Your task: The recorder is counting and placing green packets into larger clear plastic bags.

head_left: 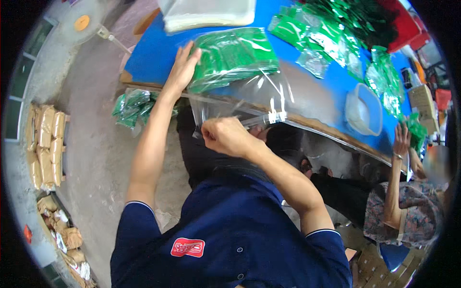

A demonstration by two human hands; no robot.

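Note:
A large clear plastic bag (276, 91) filled with flat green packets (235, 53) lies at the near edge of the blue table. My left hand (184, 69) rests along the bag's left side, its fingers stretched out against the plastic and the packets. The loose end of the bag hangs over the table edge toward my body. There my right hand (229, 136) is closed in a fist at the hanging plastic, gripping its edge; the fingertips are turned away from view.
A stack of clear bags (209, 14) lies beyond the filled one. More green packets (331, 41) and a clear plastic tub (350, 109) are to the right. A co-worker's hand (402, 139) holds green packets at far right. Brown sacks (46, 139) stand at left.

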